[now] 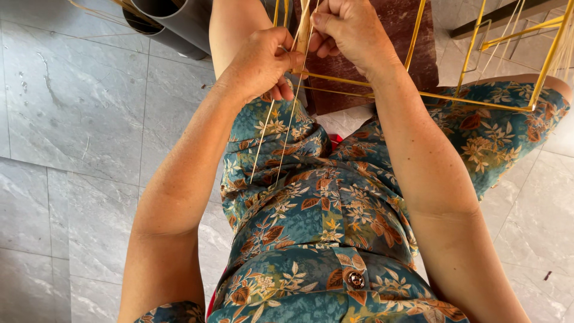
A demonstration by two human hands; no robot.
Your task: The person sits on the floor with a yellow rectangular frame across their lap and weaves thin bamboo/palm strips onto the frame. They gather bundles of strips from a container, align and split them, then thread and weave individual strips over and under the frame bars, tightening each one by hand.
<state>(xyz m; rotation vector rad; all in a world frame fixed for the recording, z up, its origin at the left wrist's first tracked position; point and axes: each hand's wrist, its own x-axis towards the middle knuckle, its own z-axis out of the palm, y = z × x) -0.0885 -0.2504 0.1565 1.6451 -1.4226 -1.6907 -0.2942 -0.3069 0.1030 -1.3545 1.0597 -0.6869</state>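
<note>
My left hand (263, 63) and my right hand (348, 31) meet at the top middle of the head view, above my lap. Both pinch thin pale cane strands (263, 140), which hang down over my teal leaf-patterned clothing (311, 215). My right hand's fingers also close on a short pale stick (304, 33) between the two hands. A yellow metal frame (478, 98) lies across my knees just beyond the hands, and the strands run up toward it.
A dark red-brown board (394, 54) lies under the frame. Grey pipes (173, 21) lie at the top left on the grey marbled floor tiles (78, 119). More yellow frame rods and pale strands stand at the top right (556, 36).
</note>
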